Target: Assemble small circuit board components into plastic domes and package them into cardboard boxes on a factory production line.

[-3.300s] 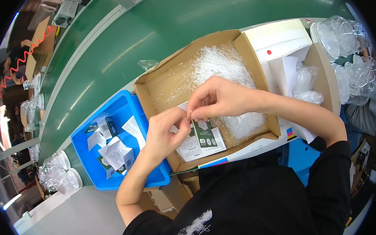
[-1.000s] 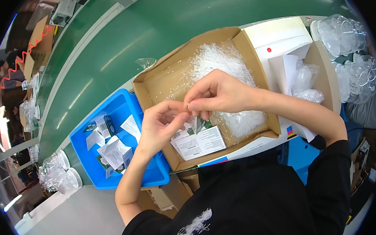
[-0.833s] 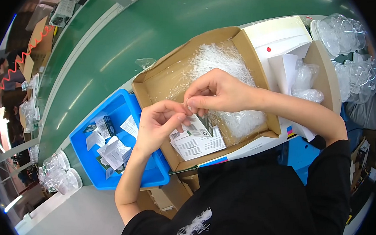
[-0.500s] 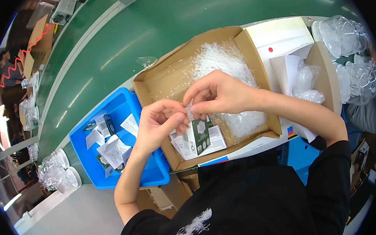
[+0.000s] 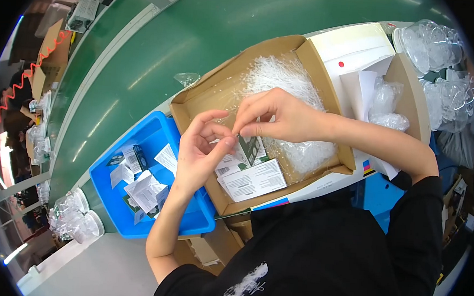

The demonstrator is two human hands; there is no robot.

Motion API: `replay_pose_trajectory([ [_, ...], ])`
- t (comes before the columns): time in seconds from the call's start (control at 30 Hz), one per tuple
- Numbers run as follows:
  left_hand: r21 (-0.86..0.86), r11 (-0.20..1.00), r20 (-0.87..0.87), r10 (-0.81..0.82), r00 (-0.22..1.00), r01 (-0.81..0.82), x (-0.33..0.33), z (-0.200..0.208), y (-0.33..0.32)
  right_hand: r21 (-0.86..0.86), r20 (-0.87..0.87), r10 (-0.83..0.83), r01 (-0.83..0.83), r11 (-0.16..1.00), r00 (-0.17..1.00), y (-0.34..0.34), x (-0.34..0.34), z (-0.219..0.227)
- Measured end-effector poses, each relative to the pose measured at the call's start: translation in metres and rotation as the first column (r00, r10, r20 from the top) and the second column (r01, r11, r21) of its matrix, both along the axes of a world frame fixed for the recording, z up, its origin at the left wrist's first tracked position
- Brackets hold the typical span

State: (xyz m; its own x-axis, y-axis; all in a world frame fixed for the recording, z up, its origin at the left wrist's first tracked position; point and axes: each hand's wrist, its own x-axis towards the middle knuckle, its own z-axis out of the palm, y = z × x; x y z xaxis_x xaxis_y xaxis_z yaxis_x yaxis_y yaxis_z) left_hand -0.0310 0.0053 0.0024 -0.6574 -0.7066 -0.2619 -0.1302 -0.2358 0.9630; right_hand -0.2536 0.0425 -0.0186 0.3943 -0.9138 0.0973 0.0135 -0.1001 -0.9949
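Over the cardboard tray, my two hands meet at the fingertips. My left hand (image 5: 199,151) pinches the upper end of a folded green-and-white printed card (image 5: 250,149), its index finger lifted. The right hand (image 5: 279,117) is closed with thumb and index finger pressed together at the same spot; what they grip is too small to make out. Below the hanging card, a stack of white printed cards (image 5: 254,180) lies in the tray's near left corner. A heap of thin clear plastic strands (image 5: 284,77) fills the tray's right side, partly hidden by my right hand and forearm.
The shallow cardboard tray (image 5: 214,81) rests on a green work surface (image 5: 161,51). Left of it stands a blue bin (image 5: 104,191) holding several folded cards (image 5: 145,191). To the right are a white box (image 5: 354,44), bubble wrap (image 5: 386,97) and clear plastic jars (image 5: 430,46).
The folded card has risen and tilted, uncovering more of the white stack beneath. My left index finger has lifted away from the right fingertips. The right hand has hardly moved.
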Motion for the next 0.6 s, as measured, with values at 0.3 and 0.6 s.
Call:
replay_pose_trajectory([
  [0.3,0.007,0.999,0.048,-0.039,0.998,0.039,-0.0014,0.0004,0.0013,-0.017,-0.031,0.060,-0.061,0.998,0.998,-0.0003,-0.0001,0.0000],
  [0.6,0.011,0.999,0.060,-0.035,0.998,0.035,-0.0011,0.0012,0.0018,-0.039,-0.062,0.049,-0.052,0.998,0.997,-0.0008,0.0005,-0.0028],
])
